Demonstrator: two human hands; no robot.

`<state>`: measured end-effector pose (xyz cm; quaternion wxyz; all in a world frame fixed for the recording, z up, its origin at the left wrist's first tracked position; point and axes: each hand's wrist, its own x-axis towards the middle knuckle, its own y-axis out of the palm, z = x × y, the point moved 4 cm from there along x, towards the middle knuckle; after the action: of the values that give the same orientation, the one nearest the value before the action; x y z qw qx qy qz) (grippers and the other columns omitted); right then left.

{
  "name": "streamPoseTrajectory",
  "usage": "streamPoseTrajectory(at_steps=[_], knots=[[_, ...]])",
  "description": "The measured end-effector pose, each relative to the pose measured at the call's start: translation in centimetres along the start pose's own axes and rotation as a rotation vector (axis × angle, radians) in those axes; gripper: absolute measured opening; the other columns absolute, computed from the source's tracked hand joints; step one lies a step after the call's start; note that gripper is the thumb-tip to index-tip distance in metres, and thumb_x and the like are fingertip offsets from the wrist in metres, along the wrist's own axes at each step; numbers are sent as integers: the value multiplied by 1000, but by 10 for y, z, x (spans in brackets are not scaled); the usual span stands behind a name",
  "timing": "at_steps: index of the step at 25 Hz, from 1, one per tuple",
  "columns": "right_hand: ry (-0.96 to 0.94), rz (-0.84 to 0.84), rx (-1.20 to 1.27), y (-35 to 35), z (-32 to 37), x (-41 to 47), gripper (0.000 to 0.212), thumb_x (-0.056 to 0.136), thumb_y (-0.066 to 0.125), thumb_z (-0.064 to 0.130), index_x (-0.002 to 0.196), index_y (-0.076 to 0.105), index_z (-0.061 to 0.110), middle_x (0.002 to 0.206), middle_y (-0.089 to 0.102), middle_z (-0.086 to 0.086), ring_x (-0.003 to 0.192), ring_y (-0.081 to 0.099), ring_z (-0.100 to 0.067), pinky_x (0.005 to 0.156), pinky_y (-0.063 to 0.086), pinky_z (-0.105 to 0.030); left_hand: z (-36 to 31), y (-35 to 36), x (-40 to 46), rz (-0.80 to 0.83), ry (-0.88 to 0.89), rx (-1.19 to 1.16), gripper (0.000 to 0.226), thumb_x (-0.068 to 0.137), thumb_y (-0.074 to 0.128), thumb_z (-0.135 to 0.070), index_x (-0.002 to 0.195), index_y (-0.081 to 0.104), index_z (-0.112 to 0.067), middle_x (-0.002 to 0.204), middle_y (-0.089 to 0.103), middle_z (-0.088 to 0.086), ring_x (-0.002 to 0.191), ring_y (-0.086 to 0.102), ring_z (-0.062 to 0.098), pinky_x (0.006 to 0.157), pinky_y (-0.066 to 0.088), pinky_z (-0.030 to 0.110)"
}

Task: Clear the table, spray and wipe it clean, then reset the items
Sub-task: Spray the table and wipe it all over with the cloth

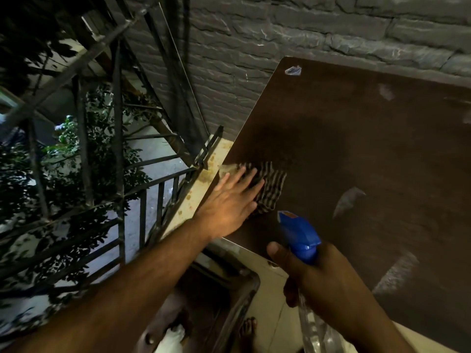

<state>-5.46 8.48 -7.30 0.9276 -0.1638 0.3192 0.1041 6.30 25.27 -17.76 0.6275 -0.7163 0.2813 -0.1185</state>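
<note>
A dark brown table [369,154] fills the right of the head view, with wet smears and pale scuffs on its top. A striped cloth [271,187] lies near the table's left edge. My left hand [233,200] presses flat on the cloth, fingers spread. My right hand [318,278] grips a clear spray bottle with a blue trigger head [299,236], nozzle pointing over the table's near corner.
A grey stone-brick wall [280,34] backs the table. A black metal railing [142,200] and a narrow stained ledge [201,184] run along the left, with foliage beyond. A chair [229,301] and a bare foot [248,329] are below the table's near edge.
</note>
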Motion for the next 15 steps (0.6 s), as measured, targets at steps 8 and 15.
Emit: streamPoseTrajectory(at_steps=[8,15], knots=[[15,-23,34,0,4,3,42,70,58,63,87,62,24,55,69,-3,48,63,-12,58,52,-27,2,0,-9,0,27,-10,55,99,19,-47,151,14,-32,161,-3,-8,146,-18,8,121,-4,41],[1,-61,54,-7,4,-1,51,59,54,69,80,61,23,57,70,-8,48,64,-16,56,50,-28,-23,10,-17,-8,93,77,56,100,27,-45,152,14,-30,162,-2,-3,148,-15,15,120,-6,41]])
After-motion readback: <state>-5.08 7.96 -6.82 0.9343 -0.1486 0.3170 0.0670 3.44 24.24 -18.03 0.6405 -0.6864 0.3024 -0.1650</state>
